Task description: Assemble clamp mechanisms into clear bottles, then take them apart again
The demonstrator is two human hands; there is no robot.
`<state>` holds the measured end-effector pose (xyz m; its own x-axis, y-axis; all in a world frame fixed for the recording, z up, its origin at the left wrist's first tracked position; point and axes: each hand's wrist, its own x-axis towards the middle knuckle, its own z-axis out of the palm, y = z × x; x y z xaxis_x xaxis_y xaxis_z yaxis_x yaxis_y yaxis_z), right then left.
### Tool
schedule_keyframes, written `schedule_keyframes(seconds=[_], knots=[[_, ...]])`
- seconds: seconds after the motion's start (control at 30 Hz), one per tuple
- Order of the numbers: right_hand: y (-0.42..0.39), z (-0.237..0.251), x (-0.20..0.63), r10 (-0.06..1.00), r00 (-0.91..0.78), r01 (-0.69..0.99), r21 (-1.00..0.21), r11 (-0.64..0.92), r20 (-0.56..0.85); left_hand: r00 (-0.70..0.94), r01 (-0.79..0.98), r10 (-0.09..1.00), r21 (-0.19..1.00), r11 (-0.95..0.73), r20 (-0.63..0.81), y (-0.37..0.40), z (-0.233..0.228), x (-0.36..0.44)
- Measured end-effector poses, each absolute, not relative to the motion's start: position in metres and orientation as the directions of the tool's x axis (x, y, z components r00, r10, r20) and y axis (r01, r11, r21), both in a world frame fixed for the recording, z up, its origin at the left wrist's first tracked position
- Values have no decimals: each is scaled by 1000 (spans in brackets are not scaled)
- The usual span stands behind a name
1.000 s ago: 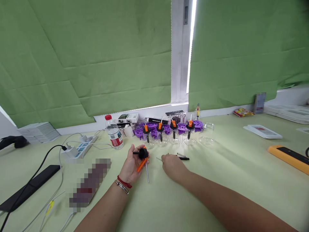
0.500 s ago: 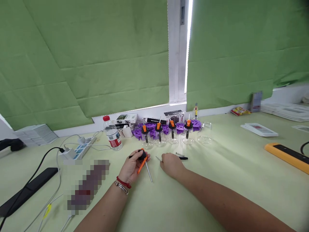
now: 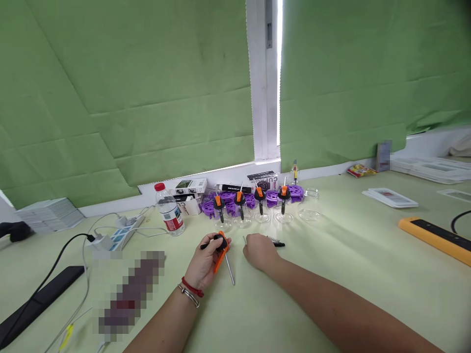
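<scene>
I had the left hand (image 3: 206, 260) clenched on the orange-and-black pump (image 3: 220, 249) above the near worktop (image 3: 331, 274), while the right hand (image 3: 257, 251), curled, covered a thin pin (image 3: 244, 239), which I judged needed pinching next.

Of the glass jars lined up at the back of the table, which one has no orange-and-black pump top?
The rightmost glass jar. It stands bare, while the four jars to its left each carry an orange-and-black pump top.
</scene>
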<state>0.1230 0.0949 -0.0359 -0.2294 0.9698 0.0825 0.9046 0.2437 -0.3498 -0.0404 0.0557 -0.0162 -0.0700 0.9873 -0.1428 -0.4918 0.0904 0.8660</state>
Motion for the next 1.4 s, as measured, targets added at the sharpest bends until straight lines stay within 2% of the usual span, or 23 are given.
schedule_keyframes(seconds=[0.07,0.13,0.2,0.27,0.33,0.43,0.57,0.73,0.9,1.0,1.13,1.23,1.3,1.4], knots=[[91,-31,123,968,-223,894,-373,250,113,-68,-485,989,871,81,-130,56,-16,-40],[83,-27,120,960,-247,810,-515,281,135,-51,-499,993,864,66,-105,54,-16,-40],[73,-24,115,948,-298,577,-770,273,113,-10,-526,997,848,63,-80,52,-15,-39],[65,-23,109,927,-372,265,-952,157,49,39,-542,998,838,68,-55,49,-14,-36],[59,-24,105,904,-427,60,-998,-12,-36,72,-530,997,846,56,-21,45,-13,-32],[58,-26,105,882,-439,-66,-973,-221,-170,74,-497,997,867,12,28,40,-12,-27],[61,-26,109,896,-398,-158,-947,-279,-197,-11,-484,999,873,-49,51,40,-10,-26],[62,-28,109,920,-310,-135,-946,-294,-241,-112,-519,986,838,-167,127,44,-3,-35],[57,-27,109,840,-451,-172,-894,-414,-303,-162,-473,976,857,-204,142,46,-3,-37],[52,-26,107,816,-479,-194,-867,-458,-324,-190,-443,977,879,-176,99,51,-16,-30],[50,-33,105,846,-464,-165,-912,-374,-263,-232,-479,973,870,-114,0,62,-29,-33],[53,-41,108,853,-451,-87,-939,-334,-262,-300,-493,954,855,-164,10,69,-25,-50],[57,-45,110,856,-445,-30,-951,-307,-262,-379,-421,925,884,-203,32,73,-19,-67],[62,-47,113,900,-402,90,-986,-143,-167,-540,-144,835,966,-215,105,79,-16,-92]])
